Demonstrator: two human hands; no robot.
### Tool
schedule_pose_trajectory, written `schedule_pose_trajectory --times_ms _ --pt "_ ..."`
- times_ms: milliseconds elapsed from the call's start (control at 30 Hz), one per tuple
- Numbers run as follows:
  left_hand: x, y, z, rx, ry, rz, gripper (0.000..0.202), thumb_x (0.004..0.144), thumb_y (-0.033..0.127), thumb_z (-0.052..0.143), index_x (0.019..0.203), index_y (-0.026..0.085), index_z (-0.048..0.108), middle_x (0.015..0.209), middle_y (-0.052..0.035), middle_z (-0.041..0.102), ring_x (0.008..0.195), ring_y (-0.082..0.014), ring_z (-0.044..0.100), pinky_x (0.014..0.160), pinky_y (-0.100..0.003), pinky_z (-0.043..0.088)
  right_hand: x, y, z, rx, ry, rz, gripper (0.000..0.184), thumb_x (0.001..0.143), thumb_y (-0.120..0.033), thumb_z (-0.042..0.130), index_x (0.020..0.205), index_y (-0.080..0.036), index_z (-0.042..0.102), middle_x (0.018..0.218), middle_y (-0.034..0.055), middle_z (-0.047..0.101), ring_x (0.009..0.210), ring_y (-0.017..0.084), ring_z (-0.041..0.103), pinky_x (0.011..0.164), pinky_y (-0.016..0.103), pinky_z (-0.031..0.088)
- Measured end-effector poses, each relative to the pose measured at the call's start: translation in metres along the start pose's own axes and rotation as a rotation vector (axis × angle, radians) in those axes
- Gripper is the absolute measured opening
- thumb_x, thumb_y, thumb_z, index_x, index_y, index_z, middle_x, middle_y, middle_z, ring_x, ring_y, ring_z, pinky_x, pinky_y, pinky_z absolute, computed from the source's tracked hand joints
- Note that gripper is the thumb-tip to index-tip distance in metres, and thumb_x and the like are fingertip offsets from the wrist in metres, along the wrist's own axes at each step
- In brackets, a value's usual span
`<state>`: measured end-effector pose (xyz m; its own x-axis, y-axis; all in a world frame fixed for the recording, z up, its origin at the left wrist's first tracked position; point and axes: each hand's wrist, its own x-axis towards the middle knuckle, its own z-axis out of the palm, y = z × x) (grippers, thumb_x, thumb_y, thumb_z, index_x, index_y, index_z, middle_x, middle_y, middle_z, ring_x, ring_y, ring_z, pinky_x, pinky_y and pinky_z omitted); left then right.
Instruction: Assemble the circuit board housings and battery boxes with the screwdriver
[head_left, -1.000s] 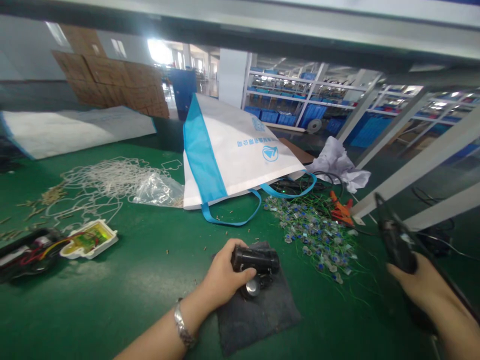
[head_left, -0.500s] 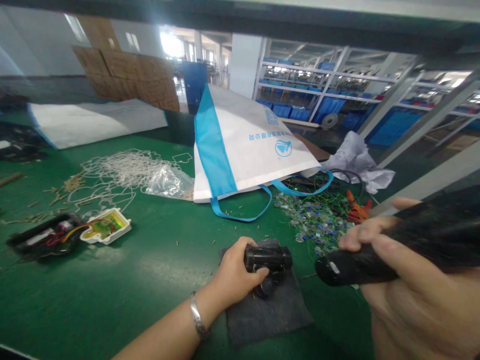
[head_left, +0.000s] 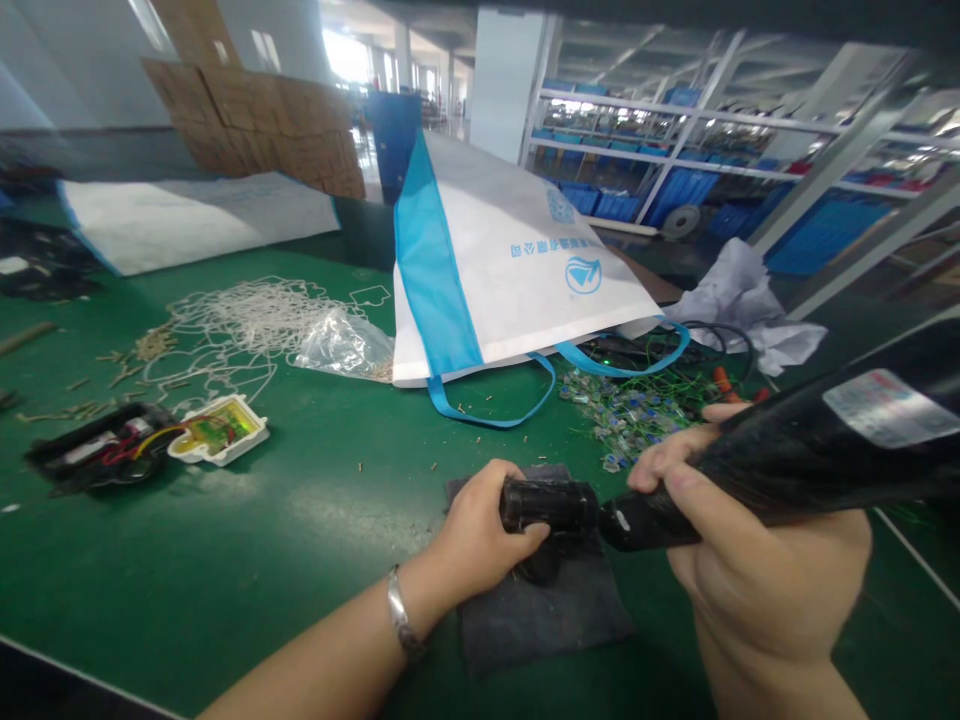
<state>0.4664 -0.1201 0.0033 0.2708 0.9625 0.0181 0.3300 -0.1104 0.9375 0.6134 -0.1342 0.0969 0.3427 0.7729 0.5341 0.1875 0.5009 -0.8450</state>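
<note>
My left hand (head_left: 484,525) is wrapped round a black cylindrical housing (head_left: 559,507). It lies on a dark cloth (head_left: 540,625) on the green table, with another black rounded part (head_left: 538,565) just beneath it. My right hand (head_left: 765,560) grips a black electric screwdriver (head_left: 817,450) with a silver label, tilted so its narrow nose points left. The nose is right up against the housing's right end; whether the bit touches a screw is hidden.
Left lie an opened black case (head_left: 101,450) with wires and a white shell (head_left: 221,430). Behind are tangled white cords (head_left: 247,320), a plastic bag (head_left: 345,345) and a white-blue tote bag (head_left: 517,270). Small green-wired parts (head_left: 630,420) and crumpled paper (head_left: 739,300) sit right.
My right hand has brought the screwdriver left, up to the housing's end, and its label has turned into sight. My left hand keeps its hold. The camera view has shifted slightly.
</note>
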Motion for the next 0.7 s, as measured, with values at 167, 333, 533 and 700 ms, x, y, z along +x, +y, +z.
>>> schedule_pose_trajectory --times_ms 167,333,533,700 --pt "0.0 0.002 0.0 0.043 0.005 0.026 0.03 0.063 0.019 0.064 0.088 0.02 0.048 0.081 0.0013 0.053 0.075 -0.016 0.05 0.065 -0.026 0.038 0.001 0.0 -0.002 0.074 -0.058 0.012 0.025 0.068 -0.01 0.061 0.09 -0.018 0.051 0.063 0.0 0.053 0.054 0.018 0.052 0.057 0.035 0.043" --pt "0.001 0.002 -0.006 0.035 -0.047 0.067 0.036 0.062 0.022 0.069 0.09 0.019 0.047 0.085 0.0009 0.054 0.078 -0.0164 0.051 0.068 -0.026 0.039 -0.002 -0.002 0.0 0.105 -0.076 0.015 0.028 0.067 -0.007 0.06 0.092 -0.017 0.05 0.064 0.0002 0.053 0.053 0.018 0.052 0.054 0.033 0.043" --pt "0.002 0.001 -0.014 0.05 -0.129 0.095 0.041 0.062 0.027 0.072 0.093 0.019 0.047 0.087 0.0011 0.054 0.078 -0.0161 0.051 0.066 -0.025 0.038 -0.002 -0.001 0.0 0.072 -0.046 -0.033 0.029 0.067 -0.008 0.062 0.092 -0.017 0.051 0.065 0.0006 0.053 0.055 0.019 0.052 0.058 0.035 0.043" --pt "0.002 0.002 -0.015 0.064 -0.137 0.074 0.042 0.062 0.027 0.073 0.094 0.019 0.047 0.089 -0.0008 0.055 0.079 -0.0176 0.052 0.068 -0.026 0.039 0.0 -0.001 -0.002 0.088 -0.047 -0.015 0.031 0.066 -0.01 0.063 0.094 -0.017 0.051 0.065 0.0001 0.053 0.054 0.018 0.052 0.056 0.035 0.044"
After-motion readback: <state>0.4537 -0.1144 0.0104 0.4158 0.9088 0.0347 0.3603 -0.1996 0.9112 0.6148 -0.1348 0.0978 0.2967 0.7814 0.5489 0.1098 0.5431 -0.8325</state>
